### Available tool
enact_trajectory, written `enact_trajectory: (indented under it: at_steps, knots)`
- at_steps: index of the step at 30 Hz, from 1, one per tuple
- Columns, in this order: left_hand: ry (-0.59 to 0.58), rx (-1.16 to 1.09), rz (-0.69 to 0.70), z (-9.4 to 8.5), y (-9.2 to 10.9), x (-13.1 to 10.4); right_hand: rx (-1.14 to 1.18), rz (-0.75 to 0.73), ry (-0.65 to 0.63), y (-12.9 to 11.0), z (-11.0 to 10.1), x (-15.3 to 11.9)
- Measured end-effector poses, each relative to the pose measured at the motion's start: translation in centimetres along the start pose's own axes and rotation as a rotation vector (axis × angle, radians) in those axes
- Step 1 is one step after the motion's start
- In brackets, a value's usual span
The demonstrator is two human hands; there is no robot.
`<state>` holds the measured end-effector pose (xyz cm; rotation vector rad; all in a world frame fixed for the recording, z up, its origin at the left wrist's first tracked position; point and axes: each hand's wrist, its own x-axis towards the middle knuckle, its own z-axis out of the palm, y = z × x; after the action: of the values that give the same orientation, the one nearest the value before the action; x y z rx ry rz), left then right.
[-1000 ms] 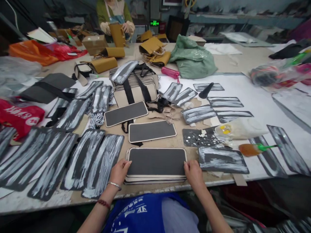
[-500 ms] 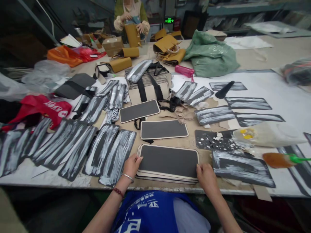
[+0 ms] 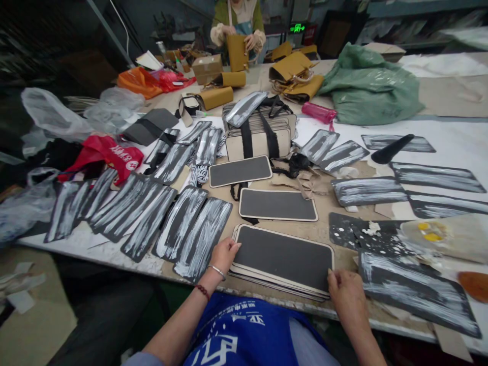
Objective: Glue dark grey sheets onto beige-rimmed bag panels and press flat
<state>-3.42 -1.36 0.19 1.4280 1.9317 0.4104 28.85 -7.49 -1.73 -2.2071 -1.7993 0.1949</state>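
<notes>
A stack of dark panels with pale edges lies at the table's front edge, its top panel (image 3: pixel 284 259) facing up. At that panel's left edge, the fingers of my left hand (image 3: pixel 223 255) pinch the border. My right hand (image 3: pixel 346 288) grips the right edge with fingers closed. Beyond the stack lie a single dark panel (image 3: pixel 277 204) and, farther back, another (image 3: pixel 241 171). Glue-streaked panels lie on both sides, one (image 3: pixel 206 236) beside my left hand and one (image 3: pixel 415 290) beyond my right.
A strapped bundle of panels (image 3: pixel 259 134) stands mid-table. An orange-brown brush or tool (image 3: pixel 474 285) and a whitish container (image 3: pixel 450 235) are at the right. Behind are a green bag (image 3: pixel 371 86), mustard bags (image 3: pixel 292 68) and a person (image 3: pixel 238 25) holding one.
The view has swung left, so the table's contents appear shifted right and tilted. Both hands remain at the top panel's edges.
</notes>
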Motion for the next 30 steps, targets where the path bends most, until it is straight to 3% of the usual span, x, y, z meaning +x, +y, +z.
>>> enact_trajectory:
  at_steps: [9,18,30]
  knots:
    - [-0.024,-0.03,-0.023,-1.6,-1.0,-0.6,-0.061,-0.024,-0.027,-1.5,0.1,-0.6]
    - [-0.006,-0.034,-0.025,-1.2,-1.2,-0.7,0.03,-0.053,0.003,-0.7,0.8,-0.3]
    - [-0.036,0.04,0.0,-1.5,-0.9,-0.8,0.113,0.089,0.046,-1.6,0.7,-0.7]
